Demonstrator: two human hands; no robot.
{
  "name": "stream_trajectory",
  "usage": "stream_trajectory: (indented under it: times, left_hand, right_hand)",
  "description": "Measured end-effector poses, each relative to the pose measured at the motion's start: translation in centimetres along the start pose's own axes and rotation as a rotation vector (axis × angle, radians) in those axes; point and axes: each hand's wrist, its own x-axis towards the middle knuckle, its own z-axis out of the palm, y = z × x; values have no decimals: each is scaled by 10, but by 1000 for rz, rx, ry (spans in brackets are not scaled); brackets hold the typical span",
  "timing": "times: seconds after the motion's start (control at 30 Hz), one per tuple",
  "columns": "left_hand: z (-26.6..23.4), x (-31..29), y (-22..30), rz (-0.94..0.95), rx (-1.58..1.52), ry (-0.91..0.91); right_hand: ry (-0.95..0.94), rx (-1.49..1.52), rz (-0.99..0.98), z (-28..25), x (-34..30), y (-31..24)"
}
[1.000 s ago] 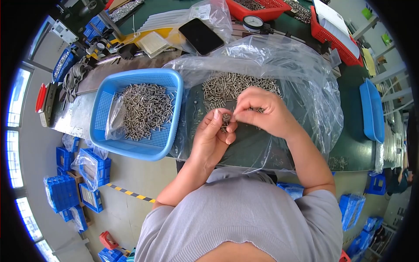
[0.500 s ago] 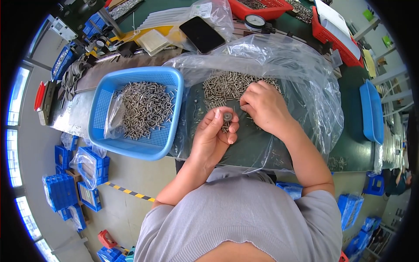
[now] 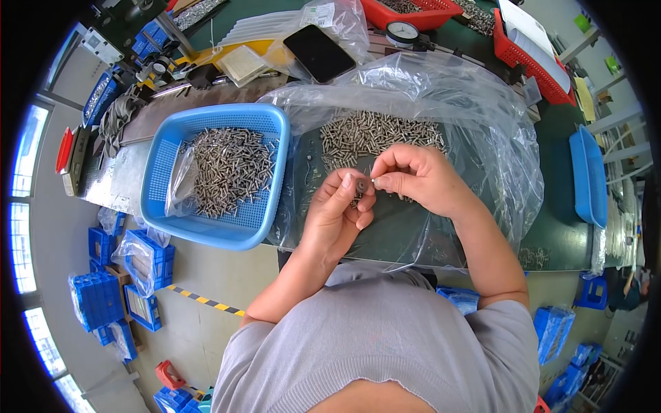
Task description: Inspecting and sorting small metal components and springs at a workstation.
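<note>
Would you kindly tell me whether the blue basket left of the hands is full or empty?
The blue basket is partly full: metal pins heap across its floor, leaving bare mesh showing.

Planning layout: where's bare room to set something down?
Green tabletop strip between large clear plastic bag and light-blue plastic tray; pale grey surface left of perforated light-blue basket. Crowded: beyond the bag, with black rectangular phone; centre, with silvery metal pins, left hand, right hand.
</note>
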Motion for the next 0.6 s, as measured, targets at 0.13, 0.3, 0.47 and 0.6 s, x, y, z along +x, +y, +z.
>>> stream_trajectory:
  times: [0.13,0.3,0.47,0.6]
  left_hand:
    - [1,0,0,-6,19,7]
    - [1,0,0,-31,17,10]
    - [1,-1,0,-28,22,21]
    - [3,-2,1,-35,39,28]
  right_hand:
    - [-1,-3,-62,1,1,6]
    - [-46,96,-31,4,3,8]
    - [16,-14,-58,8,3,6]
    - [-4,-92,-47,11,3,5]
